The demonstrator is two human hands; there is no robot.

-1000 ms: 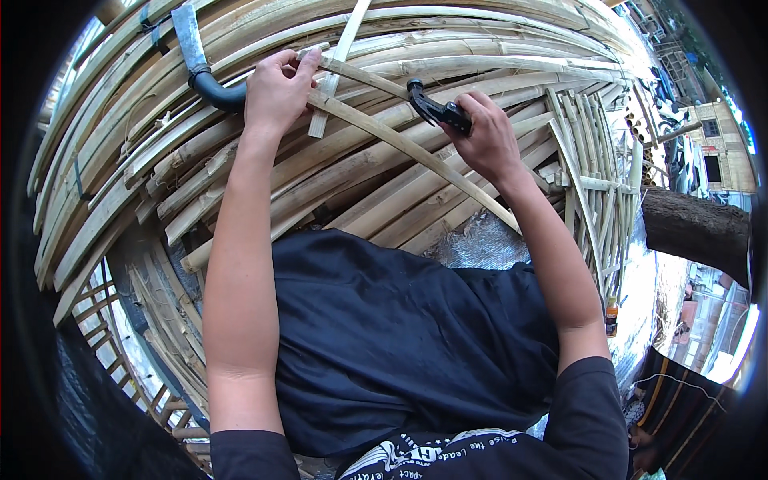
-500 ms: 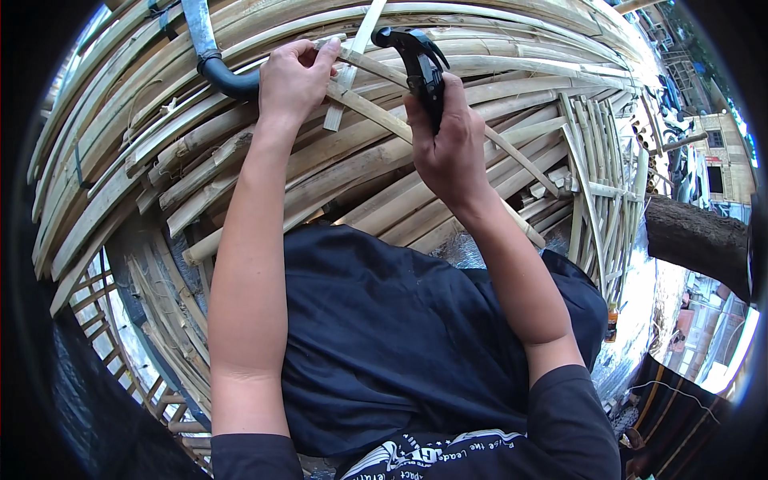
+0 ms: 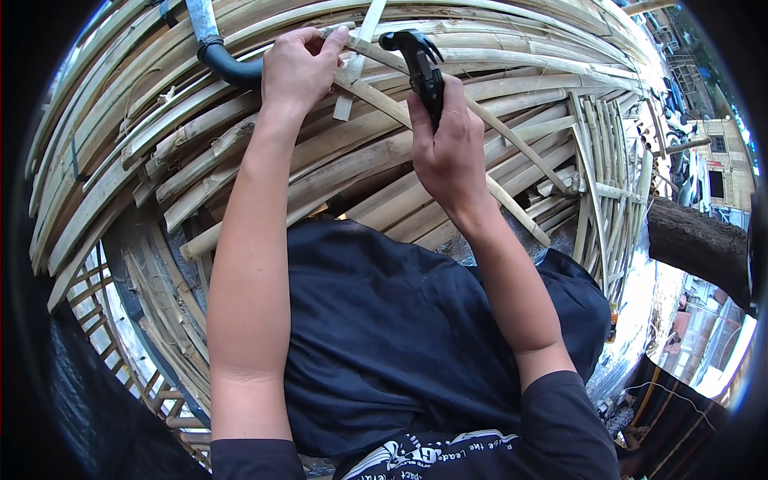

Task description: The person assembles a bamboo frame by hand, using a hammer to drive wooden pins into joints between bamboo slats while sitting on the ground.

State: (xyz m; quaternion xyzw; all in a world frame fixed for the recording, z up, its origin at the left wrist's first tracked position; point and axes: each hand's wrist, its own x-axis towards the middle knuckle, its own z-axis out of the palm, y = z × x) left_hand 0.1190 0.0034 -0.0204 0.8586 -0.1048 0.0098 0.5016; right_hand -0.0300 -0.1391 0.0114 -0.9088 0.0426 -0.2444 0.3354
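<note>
Since before, the right hand (image 3: 448,152) lifted the hammer (image 3: 420,60) upright. It gripped the handle. Left hand (image 3: 298,68) pinched a bamboo strip (image 3: 448,104) far up.

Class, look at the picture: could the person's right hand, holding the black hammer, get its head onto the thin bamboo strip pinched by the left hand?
Probably yes. The hammer in the right hand sits just beside the strip, nothing between; only the left hand's fingers crowd the spot.

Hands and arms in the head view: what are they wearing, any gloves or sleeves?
Both hands are bare, no gloves, rings or watch visible on the left hand or the right hand. The forearms are uncovered. Short dark sleeves show at the lower edge, part of a dark shirt with pale print near the hem.
</note>
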